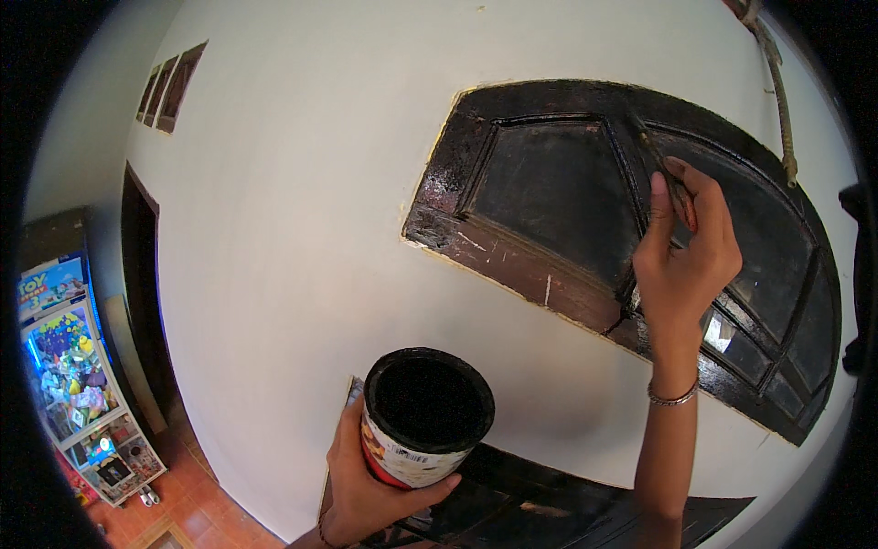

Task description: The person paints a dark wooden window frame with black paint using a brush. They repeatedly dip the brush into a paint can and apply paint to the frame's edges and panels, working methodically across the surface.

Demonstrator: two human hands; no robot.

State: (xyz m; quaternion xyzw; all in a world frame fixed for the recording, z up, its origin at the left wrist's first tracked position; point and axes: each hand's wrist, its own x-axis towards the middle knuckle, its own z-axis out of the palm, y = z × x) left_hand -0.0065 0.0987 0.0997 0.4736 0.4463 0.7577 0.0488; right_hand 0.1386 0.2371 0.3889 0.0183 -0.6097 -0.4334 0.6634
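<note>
My left hand (361,494) is wrapped round a tin can (416,462) with a pale, red-marked label and a black-smeared rim. Dark paint (430,403) shows inside it. Raised to the right, my right hand (690,252) pinches a slim paintbrush (654,151) with a reddish handle end. The brush tip points up against the divider of an arched wooden window (558,197) set in the white wall. Much of its frame is glossy black; the lower left rail (540,274) shows brown wood with pale scratches. My hand hides part of the window's middle.
Below the can, another dark panelled piece (540,503) meets the wall. A knotty wooden pole (780,101) hangs at the upper right. Far left stand a lit claw machine (73,384) with toys, a dark doorway (146,284) and an orange tiled floor (197,512). Small vents (178,87) pierce the wall.
</note>
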